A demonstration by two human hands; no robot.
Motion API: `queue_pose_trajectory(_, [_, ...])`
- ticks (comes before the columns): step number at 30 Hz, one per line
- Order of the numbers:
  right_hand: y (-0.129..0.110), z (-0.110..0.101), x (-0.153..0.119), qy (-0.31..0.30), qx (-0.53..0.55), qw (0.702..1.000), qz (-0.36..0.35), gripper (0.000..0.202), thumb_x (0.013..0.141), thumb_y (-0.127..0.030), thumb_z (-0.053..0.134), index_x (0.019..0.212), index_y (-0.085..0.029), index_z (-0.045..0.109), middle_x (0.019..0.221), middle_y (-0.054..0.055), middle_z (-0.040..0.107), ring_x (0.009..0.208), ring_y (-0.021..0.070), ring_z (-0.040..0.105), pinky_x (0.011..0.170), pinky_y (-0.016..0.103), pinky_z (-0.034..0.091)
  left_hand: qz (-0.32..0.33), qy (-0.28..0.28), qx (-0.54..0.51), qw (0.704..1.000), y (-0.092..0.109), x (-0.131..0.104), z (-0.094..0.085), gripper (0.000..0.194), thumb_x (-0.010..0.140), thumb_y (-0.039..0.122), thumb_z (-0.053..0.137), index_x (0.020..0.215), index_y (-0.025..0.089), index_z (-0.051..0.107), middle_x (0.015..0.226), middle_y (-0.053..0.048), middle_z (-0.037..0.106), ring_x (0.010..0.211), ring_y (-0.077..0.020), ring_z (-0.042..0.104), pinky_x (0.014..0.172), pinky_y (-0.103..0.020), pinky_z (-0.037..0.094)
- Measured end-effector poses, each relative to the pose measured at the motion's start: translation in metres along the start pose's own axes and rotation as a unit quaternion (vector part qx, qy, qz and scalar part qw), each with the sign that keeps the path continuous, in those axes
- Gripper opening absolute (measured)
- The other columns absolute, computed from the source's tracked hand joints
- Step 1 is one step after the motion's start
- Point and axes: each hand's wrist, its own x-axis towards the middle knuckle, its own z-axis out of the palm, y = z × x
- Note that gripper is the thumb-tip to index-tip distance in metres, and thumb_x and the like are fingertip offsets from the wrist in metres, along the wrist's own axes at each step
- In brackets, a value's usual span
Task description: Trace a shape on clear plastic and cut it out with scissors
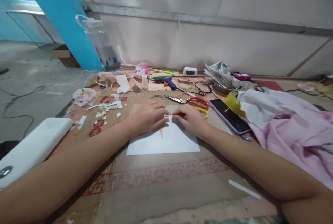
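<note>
My left hand (149, 117) and my right hand (191, 119) meet over a white sheet of paper (162, 146) on the cardboard. Between their fingertips runs a small white strip (170, 117), pinched at its left end by my left hand and at its right end by my right hand. Thin pale sticks (161, 133) lie on the sheet just below my left fingers. Red-handled scissors (187, 101) rest right behind my hands, beside a yellow handle (204, 112) partly hidden by my right hand.
A phone (230, 115), yellow tape roll (234, 102) and pink cloth (291, 123) lie to the right. Behind are a blue glue gun (166, 82), small bottle (144, 80) and large jug (104, 47). Paper scraps (104, 108) and a white device (33, 147) are at the left.
</note>
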Motion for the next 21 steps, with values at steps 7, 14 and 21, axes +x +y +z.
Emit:
queue_pose_trajectory(7, [-0.003,-0.001,0.003,0.036,0.048,0.997,0.052,0.015,0.090,-0.027,0.060,0.080,-0.020,0.067,0.078,0.003,0.069,0.073,0.0179,0.059,0.068,0.030,0.044,-0.031,0.015,0.001,0.999,0.002,0.001,0.002,0.025,0.095,0.030,0.048,0.084,0.018,0.067,0.084,-0.005,0.068,0.082,-0.0190,0.060,0.076,-0.033,0.044])
queue_pose_trajectory(14, [-0.011,-0.009,-0.001,0.078,0.079,0.987,0.114,0.015,0.088,-0.031,0.061,0.078,-0.020,0.065,0.072,0.002,0.067,0.066,0.0161,0.059,0.063,0.028,0.046,-0.043,0.030,-0.023,0.998,0.000,0.002,0.006,0.025,0.097,0.031,0.049,0.093,0.020,0.070,0.088,-0.004,0.072,0.084,-0.0190,0.062,0.077,-0.034,0.043])
queue_pose_trajectory(21, [-0.018,-0.012,-0.007,0.095,0.106,0.989,0.051,0.019,0.090,-0.037,0.064,0.085,-0.021,0.072,0.079,0.004,0.074,0.073,0.0178,0.065,0.071,0.030,0.051,-0.071,0.060,-0.128,0.987,0.004,0.002,0.009,0.021,0.094,0.031,0.056,0.092,0.019,0.074,0.087,-0.004,0.074,0.083,-0.0185,0.064,0.076,-0.032,0.044])
